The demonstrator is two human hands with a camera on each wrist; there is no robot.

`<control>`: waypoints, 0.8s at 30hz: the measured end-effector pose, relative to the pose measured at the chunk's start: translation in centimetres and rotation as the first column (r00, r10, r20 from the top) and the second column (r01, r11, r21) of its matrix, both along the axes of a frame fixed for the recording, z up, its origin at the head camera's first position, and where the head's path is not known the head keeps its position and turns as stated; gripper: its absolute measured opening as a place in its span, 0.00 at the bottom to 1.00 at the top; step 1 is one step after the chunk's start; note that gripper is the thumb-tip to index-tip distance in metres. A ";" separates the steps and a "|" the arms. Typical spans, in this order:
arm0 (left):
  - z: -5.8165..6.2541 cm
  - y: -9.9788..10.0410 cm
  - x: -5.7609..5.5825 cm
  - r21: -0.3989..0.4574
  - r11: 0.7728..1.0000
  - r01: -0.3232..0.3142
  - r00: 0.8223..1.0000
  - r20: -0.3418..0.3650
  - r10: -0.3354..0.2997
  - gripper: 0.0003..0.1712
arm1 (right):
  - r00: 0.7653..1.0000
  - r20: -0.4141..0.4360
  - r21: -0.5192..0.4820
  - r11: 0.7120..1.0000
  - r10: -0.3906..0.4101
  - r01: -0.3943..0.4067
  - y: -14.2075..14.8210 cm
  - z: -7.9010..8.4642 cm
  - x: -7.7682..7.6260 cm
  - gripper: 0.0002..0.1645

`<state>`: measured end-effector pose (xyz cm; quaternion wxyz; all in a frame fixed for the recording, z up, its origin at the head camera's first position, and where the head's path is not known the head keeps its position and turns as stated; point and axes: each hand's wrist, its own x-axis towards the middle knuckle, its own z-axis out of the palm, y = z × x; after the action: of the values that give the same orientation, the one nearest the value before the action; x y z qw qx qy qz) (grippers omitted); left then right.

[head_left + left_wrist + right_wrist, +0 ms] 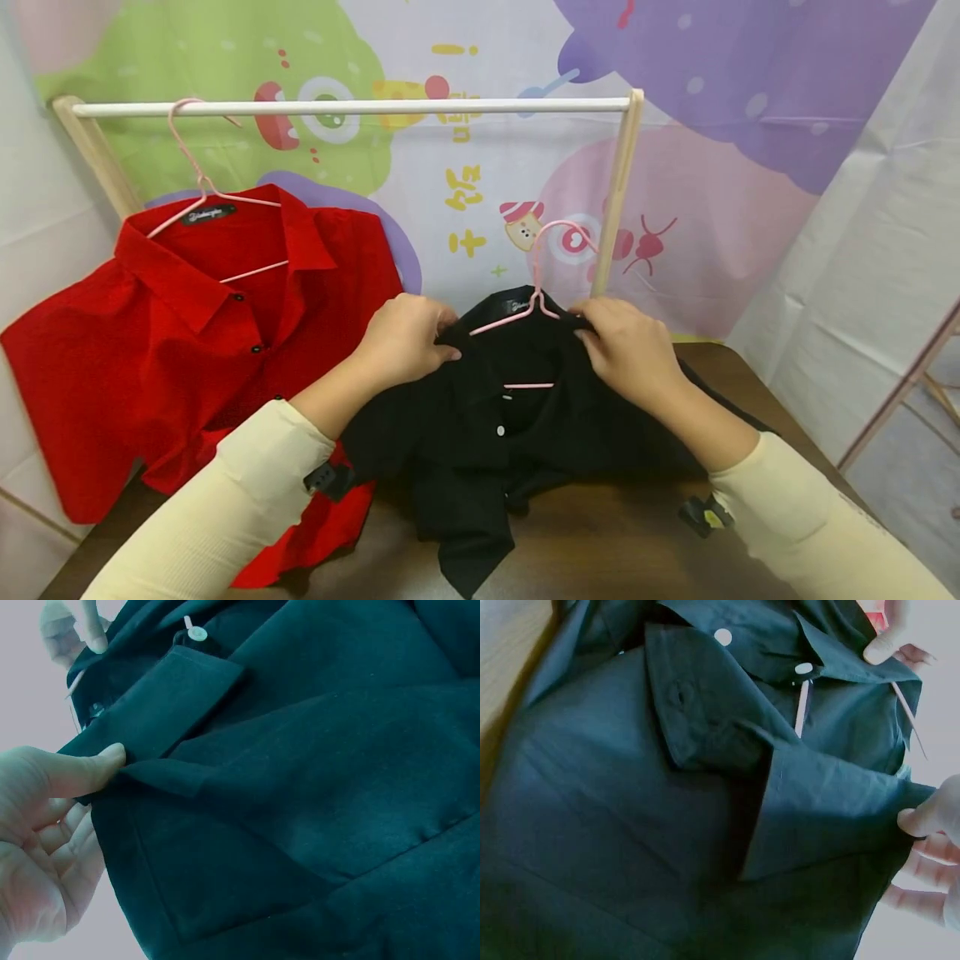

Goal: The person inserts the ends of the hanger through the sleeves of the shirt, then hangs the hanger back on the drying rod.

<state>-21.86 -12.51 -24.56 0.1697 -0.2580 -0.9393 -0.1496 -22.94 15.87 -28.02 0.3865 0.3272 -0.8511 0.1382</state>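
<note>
A black button-up shirt (480,425) hangs on a pink hanger (537,267) between the two hands, its lower part draped toward the table. The left hand (405,337) pinches the collar's left side between thumb and fingers, which the left wrist view shows close up on the collar (157,705). On the other side, the right hand (626,346) pinches the collar and shoulder cloth; its thumb lies on top in the right wrist view. The hanger's hook stands up between the hands, in front of the rack's right post and below the rail. White buttons (722,637) show at the shirt's front.
A white rail (450,107) on wooden posts stands at the back. From its left end a red shirt (225,333) hangs on another pink hanger (198,167), close to the left forearm. Below lies a brown wooden table (600,542). A cartoon-print cloth (480,50) covers the back.
</note>
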 end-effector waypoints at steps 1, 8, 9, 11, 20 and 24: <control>0.0 -0.1 0.1 -0.009 1.000 -0.002 1.000 -0.012 0.002 0.11 | 1.000 0.019 -0.002 1.000 0.008 -0.008 0.0 0.1 0.0 0.15; -0.1 -1.2 0.7 -0.004 1.000 -0.020 0.999 -0.040 0.020 0.10 | 0.972 0.195 -0.054 0.991 0.127 -0.119 0.8 0.5 -0.6 0.14; -0.1 -1.4 0.7 -0.003 1.000 -0.023 0.999 -0.041 0.023 0.11 | 0.966 0.213 -0.063 0.988 0.149 -0.138 0.9 0.5 -0.7 0.14; -0.2 -1.7 0.8 0.003 1.000 -0.024 0.999 -0.044 0.024 0.12 | 0.952 0.240 -0.083 0.981 0.188 -0.173 1.2 0.5 -0.9 0.14; -0.2 -3.3 1.5 0.002 0.999 -0.039 0.997 -0.061 0.039 0.13 | 0.912 0.302 -0.193 0.955 0.278 -0.227 2.2 0.8 -1.1 0.16; -0.1 -4.1 1.8 0.011 0.999 -0.048 0.997 -0.067 0.049 0.12 | 0.916 0.293 -0.230 0.950 0.275 -0.211 2.7 1.0 -1.1 0.15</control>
<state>-20.02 -16.62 -24.67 0.2061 -0.2390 -0.9383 -0.1412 -24.06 18.56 -27.06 0.2522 0.3647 -0.8377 0.3188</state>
